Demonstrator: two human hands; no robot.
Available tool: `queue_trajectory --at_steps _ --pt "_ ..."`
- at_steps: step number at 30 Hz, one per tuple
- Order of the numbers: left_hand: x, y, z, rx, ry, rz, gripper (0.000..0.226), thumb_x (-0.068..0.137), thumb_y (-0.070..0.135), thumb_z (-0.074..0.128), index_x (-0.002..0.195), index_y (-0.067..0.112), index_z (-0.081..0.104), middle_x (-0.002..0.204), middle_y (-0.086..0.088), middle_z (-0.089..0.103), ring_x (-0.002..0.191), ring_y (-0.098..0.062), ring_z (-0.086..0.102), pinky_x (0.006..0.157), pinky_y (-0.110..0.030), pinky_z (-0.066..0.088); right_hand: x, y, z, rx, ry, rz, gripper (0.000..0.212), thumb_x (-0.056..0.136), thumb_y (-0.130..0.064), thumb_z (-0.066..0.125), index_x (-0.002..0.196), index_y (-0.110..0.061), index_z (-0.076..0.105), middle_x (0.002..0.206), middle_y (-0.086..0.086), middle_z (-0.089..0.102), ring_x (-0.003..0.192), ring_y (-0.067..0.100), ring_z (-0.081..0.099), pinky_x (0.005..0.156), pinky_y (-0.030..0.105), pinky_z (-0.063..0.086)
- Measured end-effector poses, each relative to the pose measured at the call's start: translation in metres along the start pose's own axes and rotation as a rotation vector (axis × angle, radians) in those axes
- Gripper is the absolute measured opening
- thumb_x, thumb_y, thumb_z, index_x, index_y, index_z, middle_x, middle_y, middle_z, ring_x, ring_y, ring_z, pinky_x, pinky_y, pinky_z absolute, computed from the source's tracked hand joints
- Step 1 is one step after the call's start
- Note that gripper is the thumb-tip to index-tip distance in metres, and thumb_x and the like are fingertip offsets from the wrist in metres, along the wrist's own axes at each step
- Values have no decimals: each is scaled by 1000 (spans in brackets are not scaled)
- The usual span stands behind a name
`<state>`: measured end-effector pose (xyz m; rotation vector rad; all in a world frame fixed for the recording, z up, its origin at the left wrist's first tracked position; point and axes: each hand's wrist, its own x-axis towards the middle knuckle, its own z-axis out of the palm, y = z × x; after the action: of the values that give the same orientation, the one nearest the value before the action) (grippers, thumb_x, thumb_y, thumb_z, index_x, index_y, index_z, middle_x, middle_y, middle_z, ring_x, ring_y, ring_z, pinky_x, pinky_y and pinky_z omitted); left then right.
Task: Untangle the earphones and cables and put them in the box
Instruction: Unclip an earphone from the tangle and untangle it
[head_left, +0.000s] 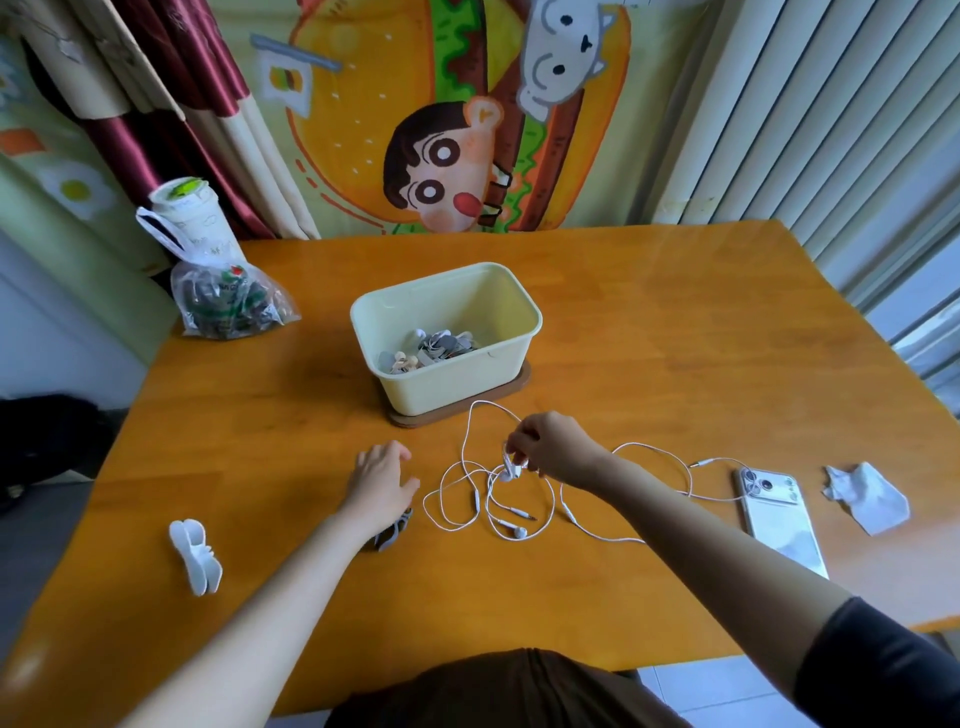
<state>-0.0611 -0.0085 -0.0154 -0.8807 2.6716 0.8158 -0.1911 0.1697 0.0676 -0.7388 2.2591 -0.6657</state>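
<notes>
**White cords, light and limp**

White thin-corded earphones lie tangled on the glossy orange wooden table, just before the pale yellow plastic box. Right hand pinches 1 earbud; left hand rests flat, fingers loose, holding nothing. Judged light, floppy, snag-prone: hold buds or plugs, not loops. Smooth tabletop lets cord slide. Cartoon curtain hangs behind.
</notes>
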Motion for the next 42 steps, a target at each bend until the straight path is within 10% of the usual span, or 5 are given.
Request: queue_trajectory --at_steps 5,11,20,25,42 --pt "-9 -25 30 -1 -194 -193 54 83 24 71 125 9 41 131 -13 44 123 -27 41 102 -34 35 4 1 9 -6 -29 1 27 99 -15 44 103 1 65 98 12 68 75 11 58 57 9 42" --pt "-10 -21 29 -349 -99 -245 22 85 9 66 101 9 52 104 -11 59 97 -25 56 80 -33 45 5 3 13 -24 -50 -7 26 98 -15 46 106 0 65 104 12 69 83 13 60 77 21 47" --pt "-22 57 13 -1063 -279 -102 27 89 6 61 115 -2 57 91 -10 63 81 -21 64 79 -33 57 -4 -37 -11 126 206 -294 20 95 -17 52 85 -8 67 68 -5 61 49 -10 49 52 7 36" --pt "-31 84 1 -1380 -270 3 21 92 3 58 112 -2 57 91 -10 65 80 -25 62 71 -28 56 -8 -13 -3 0 163 -203 21 93 -19 54 81 -8 68 68 -2 60 60 7 49 51 11 35" --pt "-37 94 -5 -1481 -149 -56 26 88 0 60 112 9 63 107 -10 69 95 -22 67 84 -31 55 -23 -6 2 12 289 -231 17 93 -32 54 83 -20 58 54 -9 62 45 0 56 47 9 41"
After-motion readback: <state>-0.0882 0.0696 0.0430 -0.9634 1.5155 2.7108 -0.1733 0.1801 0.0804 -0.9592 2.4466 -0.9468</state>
